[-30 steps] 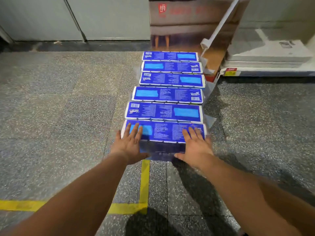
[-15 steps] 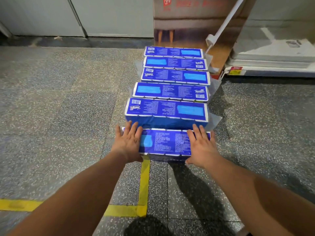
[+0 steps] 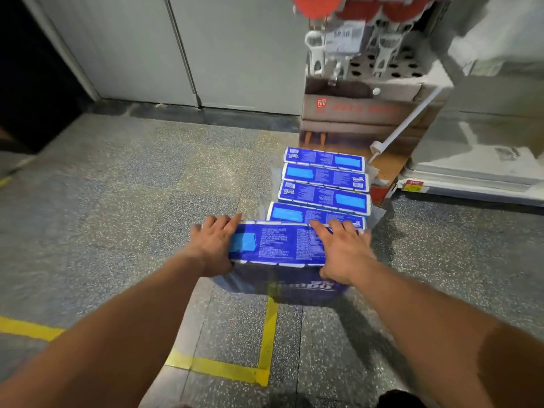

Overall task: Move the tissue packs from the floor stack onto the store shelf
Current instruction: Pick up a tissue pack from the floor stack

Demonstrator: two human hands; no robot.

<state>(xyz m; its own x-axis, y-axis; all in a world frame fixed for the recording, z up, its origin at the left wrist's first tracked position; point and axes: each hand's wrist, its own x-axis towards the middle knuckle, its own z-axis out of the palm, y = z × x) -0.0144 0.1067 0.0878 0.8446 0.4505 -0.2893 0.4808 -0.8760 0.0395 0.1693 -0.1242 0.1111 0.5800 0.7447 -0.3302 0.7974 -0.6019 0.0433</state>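
Note:
A blue tissue pack (image 3: 279, 245) with white edges hangs above the floor between my two hands. My left hand (image 3: 210, 245) grips its left end and my right hand (image 3: 341, 254) grips its right end, fingers laid over the top. Behind it a row of several more blue tissue packs (image 3: 323, 184) stands on the floor, running away from me. The low store shelf (image 3: 477, 178) is at the right, its white base edge carrying a small price tag (image 3: 412, 185).
A brown cardboard display (image 3: 353, 119) with a white pole (image 3: 406, 122) leaning on it stands behind the row. White hooks and a price label (image 3: 344, 39) hang above it. Grey wall panels (image 3: 176, 48) close the back. Yellow tape lines (image 3: 269, 328) cross the speckled floor near me.
Both hands have lifted the nearest pack off the floor and pulled it toward me. The camera has tilted up, showing the hooks and more of the wall.

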